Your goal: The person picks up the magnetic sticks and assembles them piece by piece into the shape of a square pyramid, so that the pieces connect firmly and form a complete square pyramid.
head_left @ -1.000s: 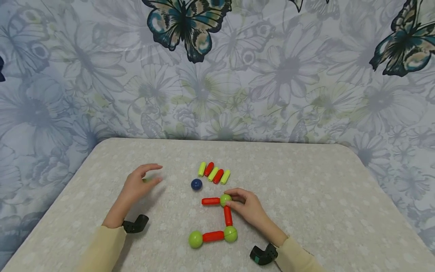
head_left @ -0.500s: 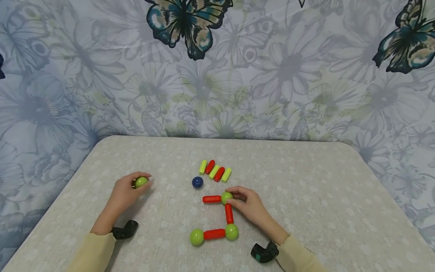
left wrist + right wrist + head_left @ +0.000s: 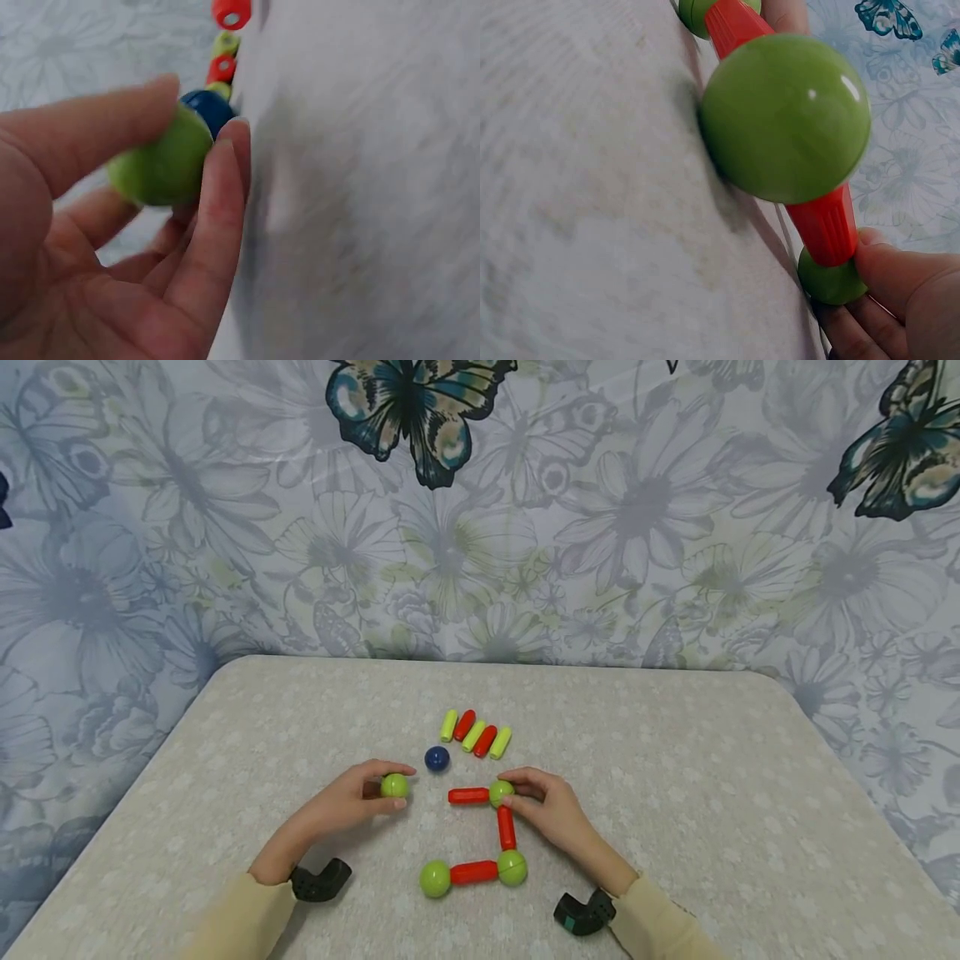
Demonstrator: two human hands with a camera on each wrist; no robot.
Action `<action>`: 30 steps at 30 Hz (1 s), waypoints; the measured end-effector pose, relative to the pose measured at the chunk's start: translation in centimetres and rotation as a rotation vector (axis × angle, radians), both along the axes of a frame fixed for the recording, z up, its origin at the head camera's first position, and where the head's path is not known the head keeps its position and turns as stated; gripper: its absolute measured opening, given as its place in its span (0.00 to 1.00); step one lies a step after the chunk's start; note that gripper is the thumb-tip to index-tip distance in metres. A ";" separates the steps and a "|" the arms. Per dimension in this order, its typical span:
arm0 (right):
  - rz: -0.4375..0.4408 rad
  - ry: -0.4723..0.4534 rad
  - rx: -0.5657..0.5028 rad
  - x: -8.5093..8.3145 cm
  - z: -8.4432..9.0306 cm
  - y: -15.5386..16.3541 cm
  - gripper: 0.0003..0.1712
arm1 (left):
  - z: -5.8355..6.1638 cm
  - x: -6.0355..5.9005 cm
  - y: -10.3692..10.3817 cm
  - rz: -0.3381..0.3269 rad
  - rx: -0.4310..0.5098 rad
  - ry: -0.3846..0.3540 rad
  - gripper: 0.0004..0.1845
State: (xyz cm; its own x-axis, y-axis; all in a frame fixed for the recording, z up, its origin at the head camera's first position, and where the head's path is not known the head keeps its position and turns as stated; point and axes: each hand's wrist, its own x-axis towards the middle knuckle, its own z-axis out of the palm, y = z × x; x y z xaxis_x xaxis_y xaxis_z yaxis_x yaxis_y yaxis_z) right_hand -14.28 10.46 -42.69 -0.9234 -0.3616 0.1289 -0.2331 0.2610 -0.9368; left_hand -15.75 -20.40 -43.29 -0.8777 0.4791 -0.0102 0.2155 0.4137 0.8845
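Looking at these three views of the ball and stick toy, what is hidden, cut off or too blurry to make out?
- Head view: whether the right hand grips the ball or only touches it; the fingers cover its right side.
- Left wrist view: most of the blue ball, behind the green ball and a fingertip.
- Right wrist view: the chain's far end, cut off by the top edge.
- Left wrist view: table texture, blurred.

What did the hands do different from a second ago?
The left hand picked up a green ball out on the left and carried it right, near the blue ball. The right hand kept pinching the corner ball; the rods and other balls stayed put.
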 end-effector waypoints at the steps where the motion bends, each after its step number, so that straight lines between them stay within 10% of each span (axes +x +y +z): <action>1: 0.001 -0.001 0.000 0.0 0.0 0.0 0.16 | -0.2 0.0 0.4 0.002 -0.002 0.008 0.22; 30: 0.011 -0.001 -0.010 0.0 0.0 0.2 0.16 | -1.0 0.0 3.8 0.057 -0.028 0.090 0.19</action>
State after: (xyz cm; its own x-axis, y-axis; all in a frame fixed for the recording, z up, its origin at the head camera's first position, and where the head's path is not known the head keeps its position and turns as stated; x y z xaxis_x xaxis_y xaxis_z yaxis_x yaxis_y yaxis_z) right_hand -14.32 10.62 -42.71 -0.9195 -0.3704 0.1314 -0.2346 0.2493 -0.9396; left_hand -15.77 -16.57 -44.31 -0.9016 0.4287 0.0570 0.2687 0.4522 0.8505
